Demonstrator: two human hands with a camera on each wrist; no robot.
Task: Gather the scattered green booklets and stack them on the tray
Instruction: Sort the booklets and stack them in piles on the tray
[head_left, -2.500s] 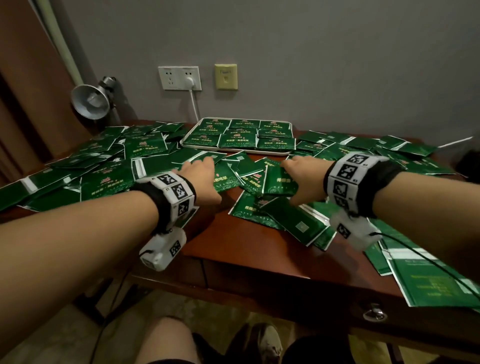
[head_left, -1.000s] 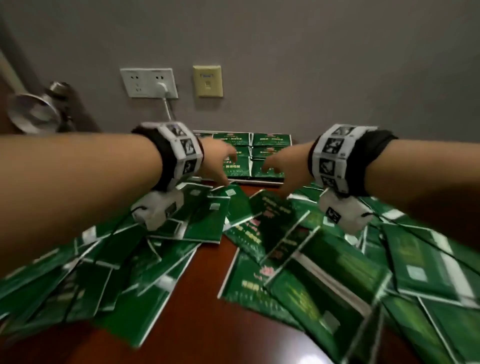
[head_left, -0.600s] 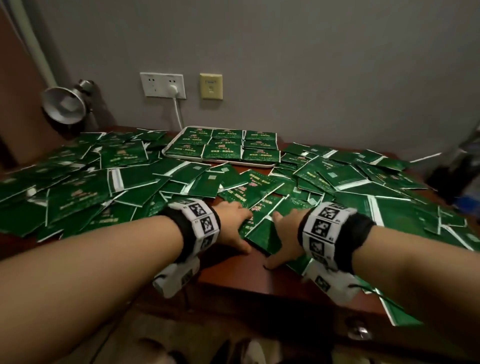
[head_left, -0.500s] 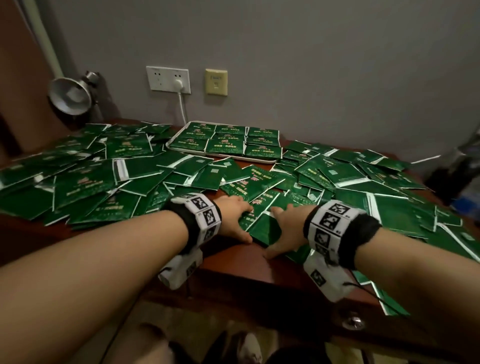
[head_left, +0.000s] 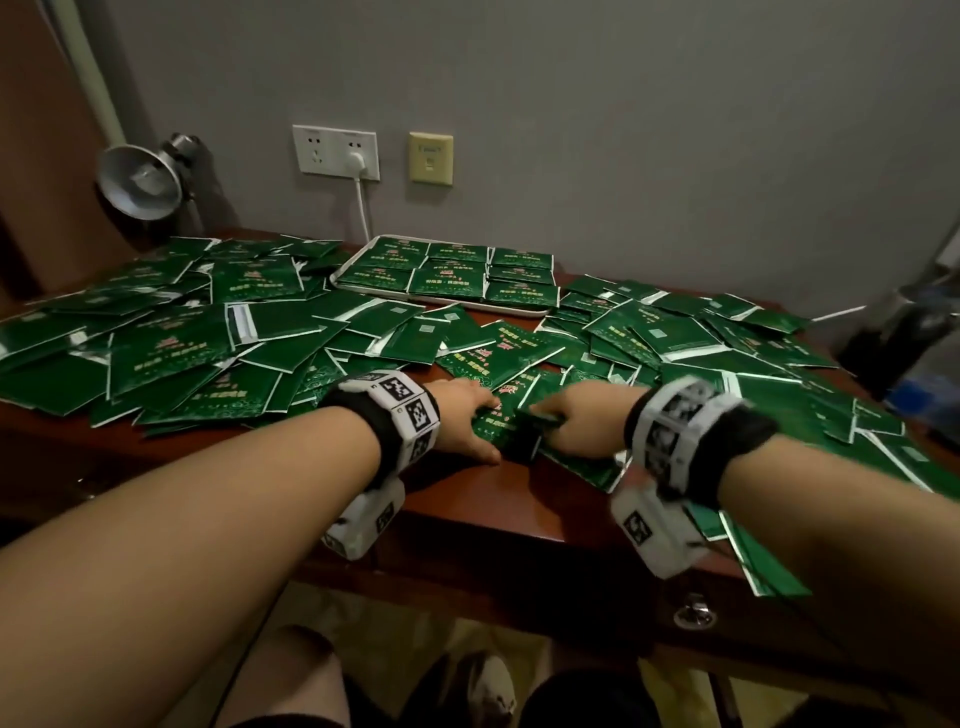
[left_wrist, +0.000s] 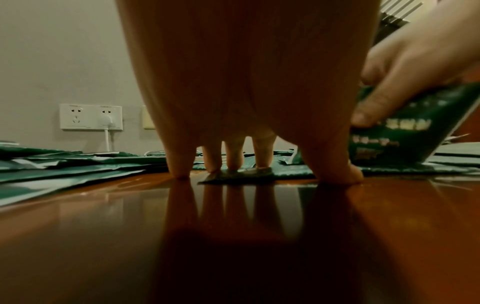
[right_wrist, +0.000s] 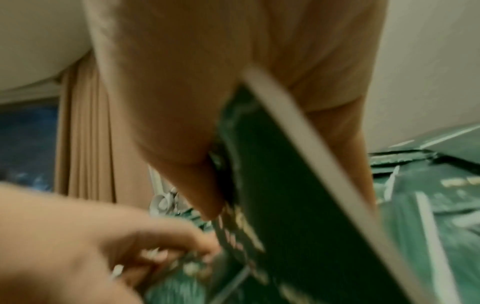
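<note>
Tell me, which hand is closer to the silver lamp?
Left. The left hand rests on booklets at the desk's front, on the lamp's side. The right hand sits farther right, lifting a booklet.

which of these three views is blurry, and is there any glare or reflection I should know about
Right wrist view: heavily motion-blurred, the right hand pinching a tilted green booklet with smeared print. Left wrist view: sharp but dim; the glossy red-brown wooden table mirrors the left hand's fingers. Head view: mostly sharp, wide-angle bending at the edges, right wristband slightly blurred.
</note>
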